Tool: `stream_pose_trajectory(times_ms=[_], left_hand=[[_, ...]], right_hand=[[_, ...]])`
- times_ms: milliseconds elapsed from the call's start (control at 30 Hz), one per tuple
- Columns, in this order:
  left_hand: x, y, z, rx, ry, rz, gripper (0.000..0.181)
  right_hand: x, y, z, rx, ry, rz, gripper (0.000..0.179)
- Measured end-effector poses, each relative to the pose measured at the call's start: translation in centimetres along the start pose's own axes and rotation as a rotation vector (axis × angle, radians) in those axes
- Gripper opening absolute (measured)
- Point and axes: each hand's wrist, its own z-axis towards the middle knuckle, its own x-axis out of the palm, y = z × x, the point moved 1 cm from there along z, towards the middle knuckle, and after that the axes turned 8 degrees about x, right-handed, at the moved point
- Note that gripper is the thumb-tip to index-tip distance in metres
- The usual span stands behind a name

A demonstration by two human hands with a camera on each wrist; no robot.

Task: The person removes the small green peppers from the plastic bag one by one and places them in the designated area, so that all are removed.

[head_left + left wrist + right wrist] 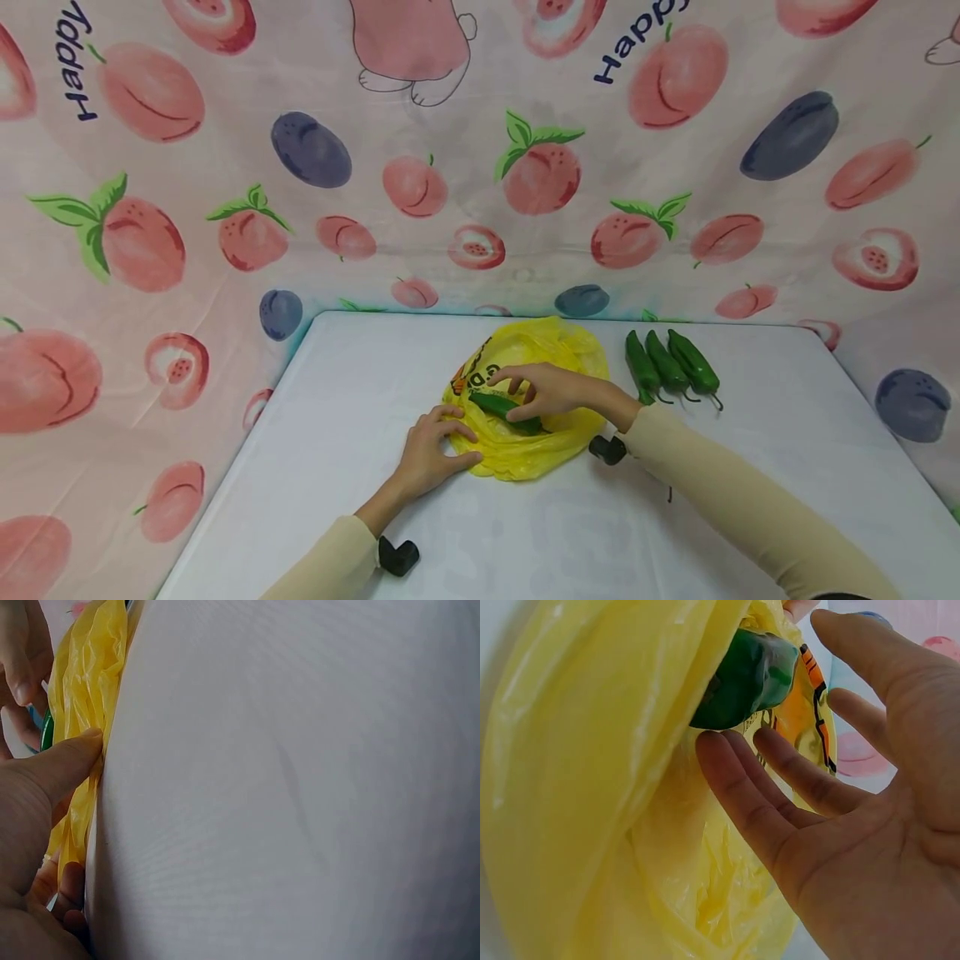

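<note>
A yellow plastic bag point(517, 458) with dark printing lies on the white table, its mouth spread wide. Inside the mouth is a green pepper point(498, 406), whose shiny end point(746, 679) shows in the right wrist view. Over this pepper hovers my right hand point(551, 390), fingers spread and fingertips right beside it. At the bag's left side, my left hand point(431, 450) rests with its thumb point(71, 761) against the yellow plastic and its other fingers farther round the edge.
Three green peppers point(671, 367) lie side by side right of the bag, stems toward me. A fruit-print cloth point(480, 192) hangs behind the table point(360, 358). Each wrist carries a small black device, such as the left wrist's camera point(397, 556).
</note>
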Motion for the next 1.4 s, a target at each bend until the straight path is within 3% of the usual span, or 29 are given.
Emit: stream_pose_trajectory(times_ms=[467, 1400], left_hand=[[0.0, -0.2, 0.0, 0.004, -0.008, -0.005, 0.019], [0.2, 0.1, 0.0, -0.006, -0.011, 0.012, 0.018]], right_hand=[[0.4, -0.3, 1.1, 0.042, 0.051, -0.051, 0.061], [0.7, -0.3, 1.4, 0.055, 0.055, -0.067, 0.054]])
